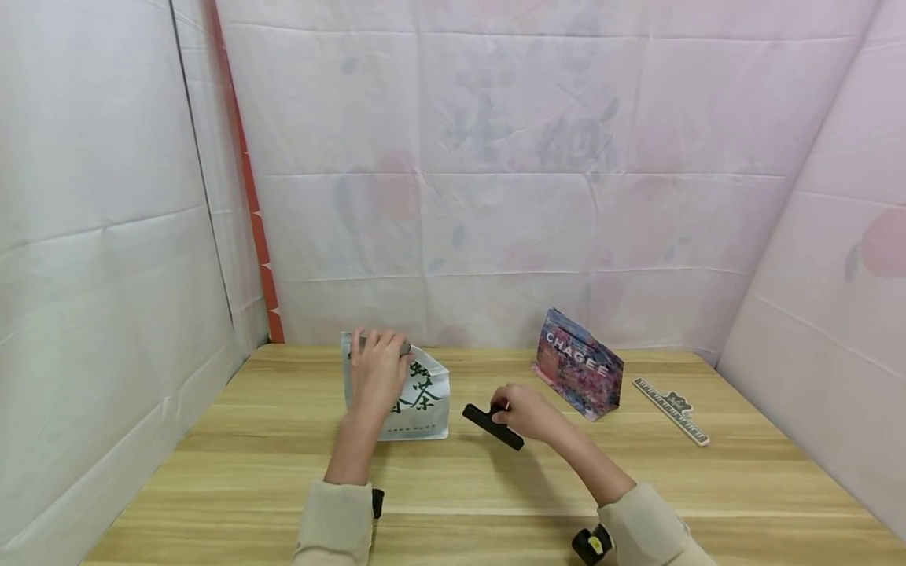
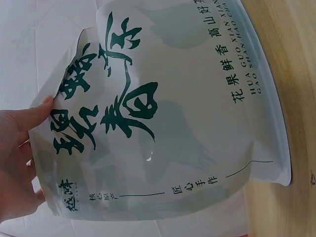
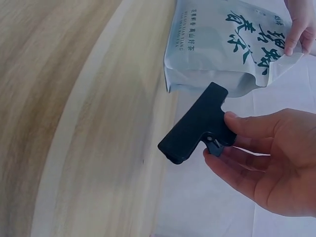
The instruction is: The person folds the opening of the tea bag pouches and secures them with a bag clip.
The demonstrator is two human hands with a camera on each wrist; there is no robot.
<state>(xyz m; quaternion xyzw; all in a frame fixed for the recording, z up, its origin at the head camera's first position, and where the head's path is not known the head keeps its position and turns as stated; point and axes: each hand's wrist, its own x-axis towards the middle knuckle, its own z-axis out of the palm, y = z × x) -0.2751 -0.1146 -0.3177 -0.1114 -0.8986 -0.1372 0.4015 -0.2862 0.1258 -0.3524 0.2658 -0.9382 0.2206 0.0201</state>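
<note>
Pale wood grain runs across the tabletop (image 1: 467, 507), with everything on it placed here by the white pouch (image 1: 419, 410). Nearest, on the person's side of the pouch, come two beige sleeves (image 1: 335, 515), with a dark wrist device (image 1: 591, 544) by the right one. Just right of the pouch, the right hand (image 1: 527, 411) pinches a black clip (image 1: 493, 427) by its handle, thumb on one side and fingers on the other. The clip's long bar lies slantwise near the pouch without touching it; whether its jaws are parted cannot be told. The pouch itself stands with its green-lettered face toward the person, lying between the two hands' work: the left hand (image 1: 378, 365) grips its top edge, thumb on the printed face, while the clip sits off its right side. Well to the right of the pouch, a flat patterned strip (image 1: 671, 412) with an ornament on its long edge lies on the wood. Between pouch and strip, somewhat farther back, stands a colourful CHAGEE bag (image 1: 580, 365), turned at an angle. Behind the pouch hangs creased whitish cloth (image 1: 495, 204), faintly flowered, and a red strip (image 1: 249, 189) rises behind it to the left.
</note>
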